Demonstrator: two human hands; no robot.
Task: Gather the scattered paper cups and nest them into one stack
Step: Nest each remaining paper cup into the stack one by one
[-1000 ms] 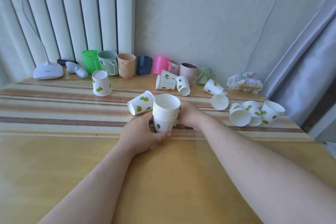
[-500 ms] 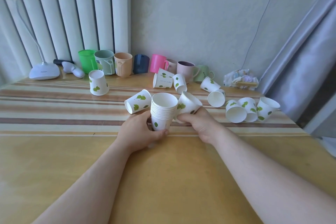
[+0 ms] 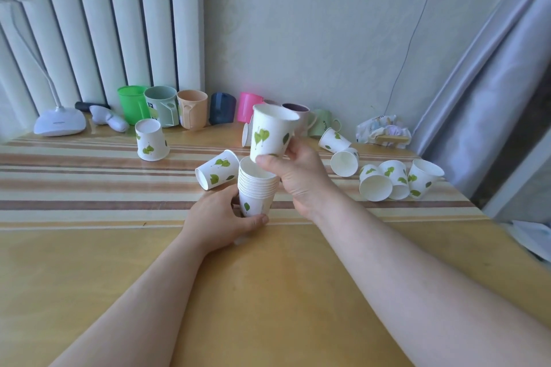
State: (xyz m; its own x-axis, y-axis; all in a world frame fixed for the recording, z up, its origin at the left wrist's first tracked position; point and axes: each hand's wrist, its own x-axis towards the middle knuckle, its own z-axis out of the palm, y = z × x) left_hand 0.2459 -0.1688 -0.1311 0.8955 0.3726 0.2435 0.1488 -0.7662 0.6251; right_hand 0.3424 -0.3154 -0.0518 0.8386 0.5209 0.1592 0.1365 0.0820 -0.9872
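Observation:
A stack of nested white paper cups with green leaf prints (image 3: pixel 257 188) stands upright at the table's middle. My left hand (image 3: pixel 222 219) grips its base. My right hand (image 3: pixel 298 170) holds a single paper cup (image 3: pixel 271 134) upright just above the stack's mouth. Loose cups remain: one upside down (image 3: pixel 150 140) at the left, one on its side (image 3: pixel 216 169) beside the stack, two on their sides (image 3: pixel 343 152) further right, and three clustered (image 3: pixel 396 179) at the right. Another cup (image 3: pixel 246 134) is partly hidden behind the held one.
A row of coloured plastic mugs (image 3: pixel 176 109) lines the wall at the back. A white desk lamp (image 3: pixel 58 122) stands at the far left, crumpled packaging (image 3: pixel 383 131) at the back right. A grey curtain (image 3: pixel 489 92) hangs past the table's right edge (image 3: pixel 465 197).
My right hand picked up a loose cup from beside the stack, turned it upright and raised it above the stack. My left hand stayed on the stack's base.

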